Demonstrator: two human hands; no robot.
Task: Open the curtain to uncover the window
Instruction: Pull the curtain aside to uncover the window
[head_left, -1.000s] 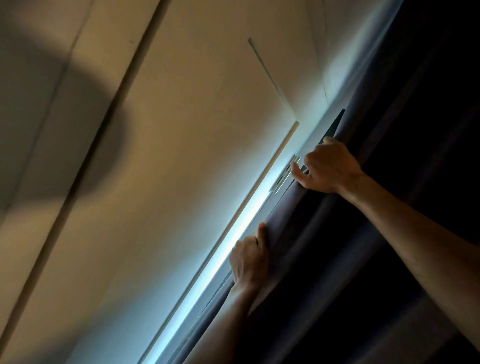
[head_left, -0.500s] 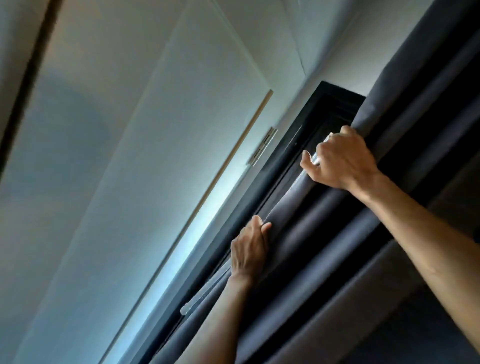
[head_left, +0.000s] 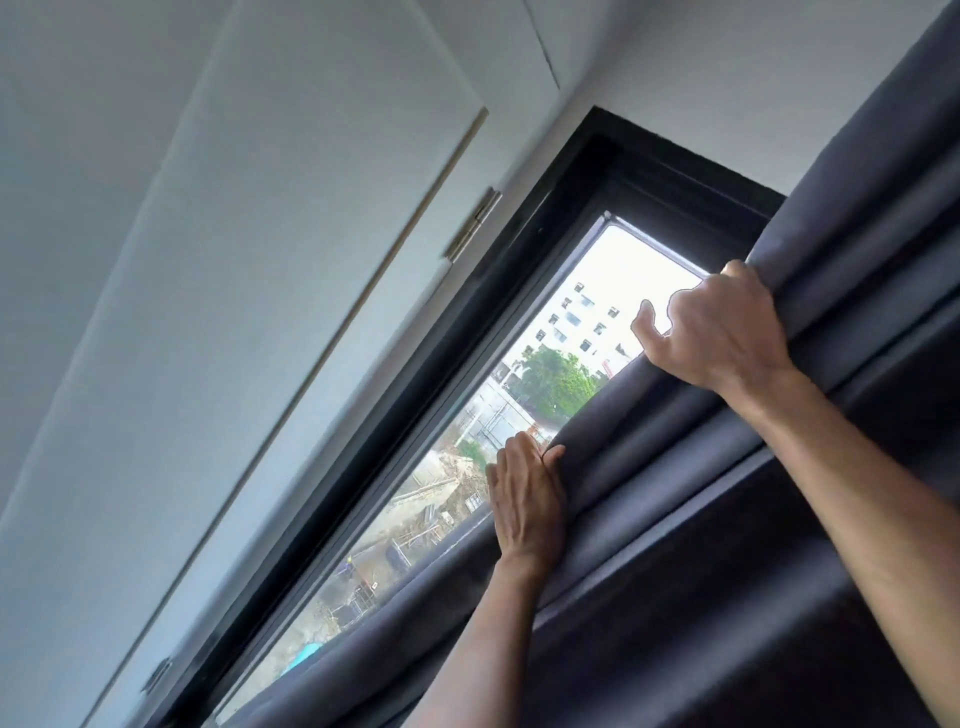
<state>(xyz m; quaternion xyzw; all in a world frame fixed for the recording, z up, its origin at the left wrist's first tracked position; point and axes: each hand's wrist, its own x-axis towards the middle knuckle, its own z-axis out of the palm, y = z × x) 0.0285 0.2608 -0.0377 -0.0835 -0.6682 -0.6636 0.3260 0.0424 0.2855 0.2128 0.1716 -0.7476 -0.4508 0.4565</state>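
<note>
Grey curtain (head_left: 701, 493) half covers the window (head_left: 545, 395). My left hand (head_left: 527, 499) and right hand (head_left: 722, 332) close their fingers on its leading edge; next I judge more sideways pulling.

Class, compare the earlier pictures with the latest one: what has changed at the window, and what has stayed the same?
The curtain has been drawn rightward, off the black window frame; only a strip of light showed before, now glass and buildings outside are visible. Unchanged: the left hand and right hand still grip the curtain's leading edge, right above left.
</note>
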